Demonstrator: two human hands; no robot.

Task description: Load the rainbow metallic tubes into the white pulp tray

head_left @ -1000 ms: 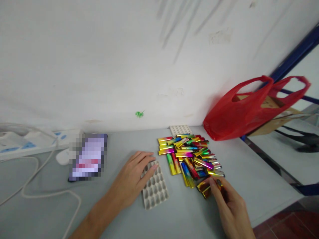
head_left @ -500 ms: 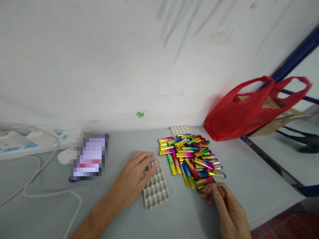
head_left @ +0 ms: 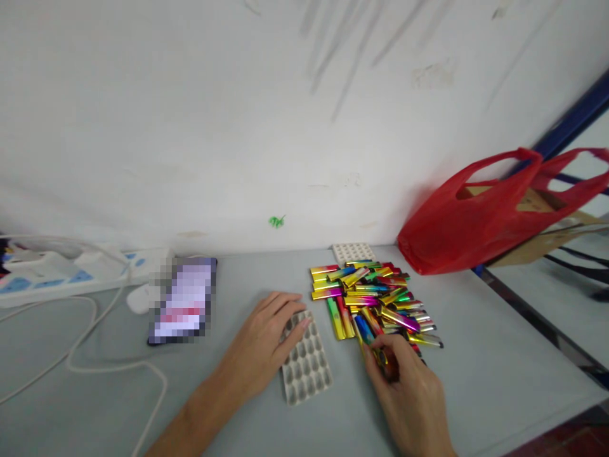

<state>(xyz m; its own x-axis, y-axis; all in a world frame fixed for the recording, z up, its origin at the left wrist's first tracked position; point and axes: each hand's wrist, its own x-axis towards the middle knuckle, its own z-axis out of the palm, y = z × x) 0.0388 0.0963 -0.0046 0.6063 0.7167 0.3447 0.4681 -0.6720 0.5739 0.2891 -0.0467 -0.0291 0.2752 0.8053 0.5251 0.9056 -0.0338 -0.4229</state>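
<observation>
My left hand (head_left: 271, 336) holds the upper left part of a small pale tray (head_left: 307, 371), which lies flat and has rows of oval pockets. No lighters show in its visible pockets. Right of it lies a loose pile of shiny metallic lighters (head_left: 352, 300) in gold, blue, red, green and purple. At the pile's near edge, the thumb and fingers of my right hand (head_left: 409, 387) are closed around a gold-coloured lighter (head_left: 382, 357), partly hidden by the fingers. Just how many pieces this hand grips I cannot tell.
Behind the pile, a second pale tray (head_left: 354, 252) lies by the wall. A red plastic bag (head_left: 466, 222) with cardboard inside stands at the back right. On the left are a phone (head_left: 185, 301), a white power strip (head_left: 45, 282) and a loose cable (head_left: 118, 367).
My right hand has moved left and forward, over the near edge of the pile. My left hand stays on the tray. The whole view has shifted slightly.
</observation>
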